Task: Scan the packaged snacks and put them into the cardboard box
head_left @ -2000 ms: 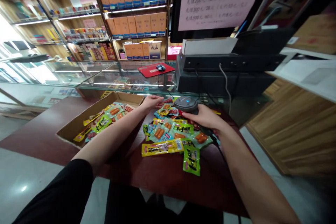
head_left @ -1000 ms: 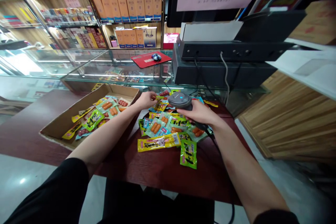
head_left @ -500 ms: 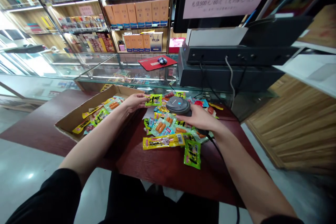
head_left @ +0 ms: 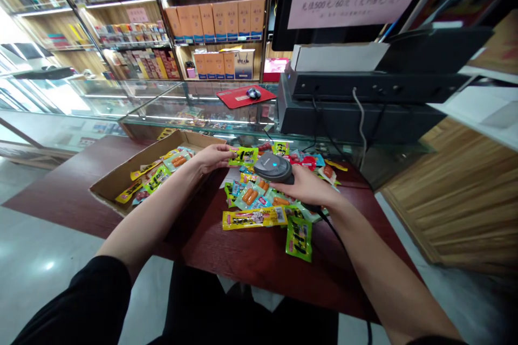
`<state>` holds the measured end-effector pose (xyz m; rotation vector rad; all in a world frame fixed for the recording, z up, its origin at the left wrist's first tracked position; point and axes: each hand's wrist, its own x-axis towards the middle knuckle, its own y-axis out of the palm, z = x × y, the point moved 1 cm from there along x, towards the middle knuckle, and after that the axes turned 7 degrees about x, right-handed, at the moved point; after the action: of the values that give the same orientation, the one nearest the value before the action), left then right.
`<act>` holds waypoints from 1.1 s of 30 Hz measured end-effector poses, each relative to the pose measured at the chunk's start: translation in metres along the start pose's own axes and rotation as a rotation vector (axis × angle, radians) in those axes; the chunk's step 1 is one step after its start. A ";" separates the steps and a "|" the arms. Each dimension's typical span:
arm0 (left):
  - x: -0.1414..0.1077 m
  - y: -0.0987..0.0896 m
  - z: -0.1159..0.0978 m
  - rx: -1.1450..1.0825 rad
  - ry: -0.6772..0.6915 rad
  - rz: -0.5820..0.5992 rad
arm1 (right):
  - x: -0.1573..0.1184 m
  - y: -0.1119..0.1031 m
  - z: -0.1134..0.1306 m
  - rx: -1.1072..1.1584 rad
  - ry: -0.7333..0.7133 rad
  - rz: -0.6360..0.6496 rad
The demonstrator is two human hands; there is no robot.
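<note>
Between the fingertips of my left hand (head_left: 213,158) is a green snack packet (head_left: 245,156), held above the table at the left edge of a pile. My right hand (head_left: 309,186) is wrapped round a grey handheld scanner (head_left: 272,166) with a small blue light on top; its head is close to the right end of that packet. Beneath and around the scanner lie several sausage packets (head_left: 250,195) and other small snacks. A long yellow packet (head_left: 254,218) and a green packet (head_left: 299,239) lie at the front of the pile.
An open cardboard box (head_left: 109,181) with several snack packets stands at the left. Behind the table are a glass counter (head_left: 182,102), a red mouse pad (head_left: 230,98) and a black machine (head_left: 364,118). A black cable runs beside my right forearm.
The view has shifted slightly. The green packet in my left hand has turned a little, its printed face showing more, and now sits nearer the scanner. Both hands keep their hold.
</note>
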<state>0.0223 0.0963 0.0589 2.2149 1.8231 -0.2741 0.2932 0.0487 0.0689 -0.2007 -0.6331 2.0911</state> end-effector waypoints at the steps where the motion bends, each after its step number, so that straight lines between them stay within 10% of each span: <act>1: 0.001 0.000 0.001 0.001 0.000 0.000 | 0.000 0.000 0.001 -0.001 -0.002 0.011; 20: 0.000 -0.004 -0.014 0.003 0.048 -0.072 | -0.001 0.002 0.003 -0.007 -0.060 0.009; 33: -0.116 -0.141 -0.029 -0.031 0.118 -0.466 | 0.004 0.023 0.006 0.002 -0.102 0.105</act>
<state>-0.1397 0.0226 0.1109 1.7920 2.3769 -0.2009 0.2716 0.0394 0.0630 -0.1293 -0.6948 2.2137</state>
